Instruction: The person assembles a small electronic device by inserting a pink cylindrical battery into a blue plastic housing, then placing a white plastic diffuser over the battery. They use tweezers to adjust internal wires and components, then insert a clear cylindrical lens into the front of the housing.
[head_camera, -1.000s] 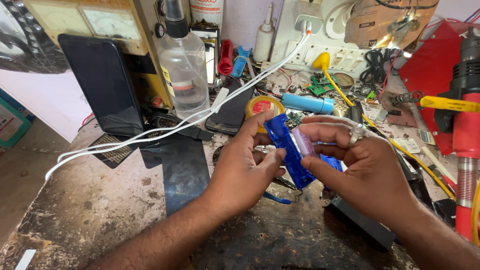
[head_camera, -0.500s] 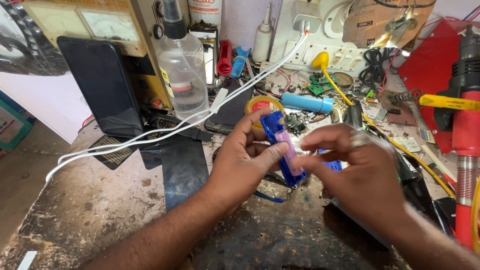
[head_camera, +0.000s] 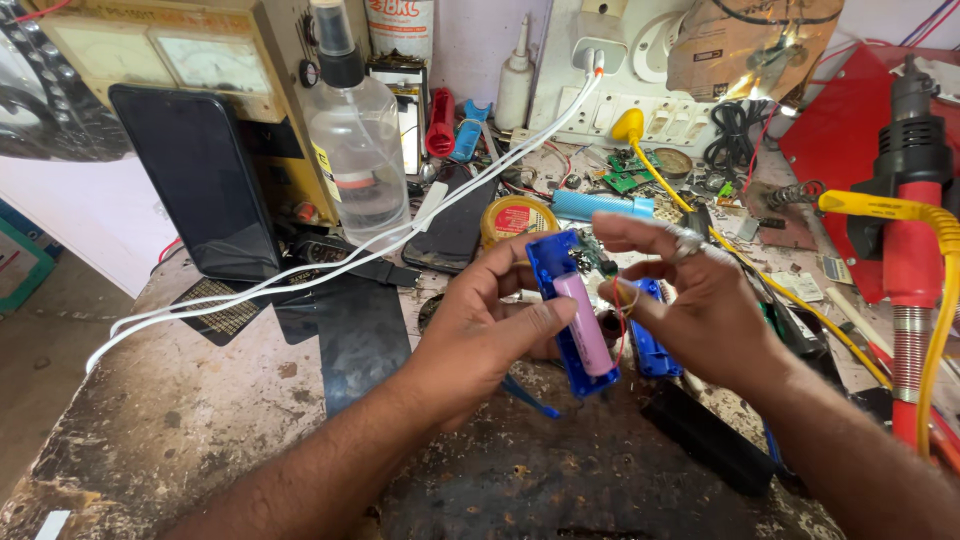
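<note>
Got the blue plastic case (head_camera: 560, 300) pinched in my left hand (head_camera: 480, 335), thumb across the front and fingers curled behind it, right at the middle of the bench view. A pink cylindrical cell (head_camera: 585, 325) sits in the open tray, running from about 11 o'clock down to 5 o'clock. My right hand (head_camera: 700, 305) is at 3 o'clock from the case, loosely curled, with the fingertips nipping the thin wires (head_camera: 622, 300) and a small green circuit board (head_camera: 592, 250) at the case's top end. The other blue half (head_camera: 650, 340) sits just behind that hand.

What worries me: those wires look thin, and tugging them sideways could probably snap a solder joint. If a bare lead touches the wrong end of the cell, that's a short, and I can't tell from here whether the ends are insulated. The cell looks only lightly seated, so tilting the tray further could let it slide out onto the workbench (head_camera: 200, 440). That's cluttered too, with a white cable (head_camera: 300, 275) at 10 o'clock and a clear spray bottle (head_camera: 355, 150) at 11, easy to snag or knock.
</note>
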